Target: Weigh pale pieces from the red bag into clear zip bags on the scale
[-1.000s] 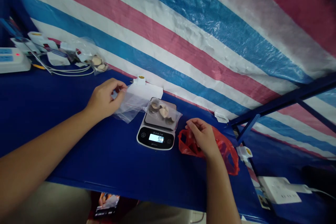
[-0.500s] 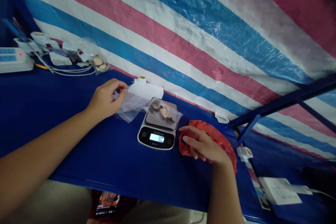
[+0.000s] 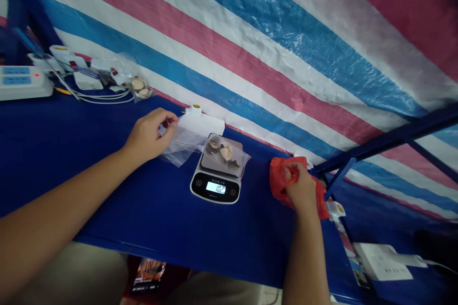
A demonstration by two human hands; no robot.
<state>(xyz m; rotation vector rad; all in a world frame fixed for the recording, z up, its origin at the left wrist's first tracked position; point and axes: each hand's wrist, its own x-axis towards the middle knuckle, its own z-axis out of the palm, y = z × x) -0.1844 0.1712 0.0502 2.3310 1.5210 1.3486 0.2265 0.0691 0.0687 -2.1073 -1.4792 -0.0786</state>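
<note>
On the blue table stands a digital kitchen scale (image 3: 214,189) whose display reads 10.2. A clear plastic bag (image 3: 186,142) with several pale and dark mushroom-like pieces (image 3: 226,151) lies across its weighing plate. My left hand (image 3: 152,134) pinches the open end of this bag, left of the scale. To the right, my right hand (image 3: 301,186) is closed on a red plastic bag (image 3: 281,178), gripping its upper part. What the red bag contains is mostly hidden.
Behind the scale lies a white box (image 3: 205,125) against the striped sheet. Another small bag of pieces (image 3: 140,88), white cables (image 3: 103,97) and a power strip (image 3: 25,82) are at the far left. A second power strip (image 3: 382,261) sits at right; a phone (image 3: 149,274) lies below the table edge.
My right hand has closed on the red bag, which has shifted right, away from the scale. The display has gone from 9.0 to 10.2. My left hand keeps its hold.
</note>
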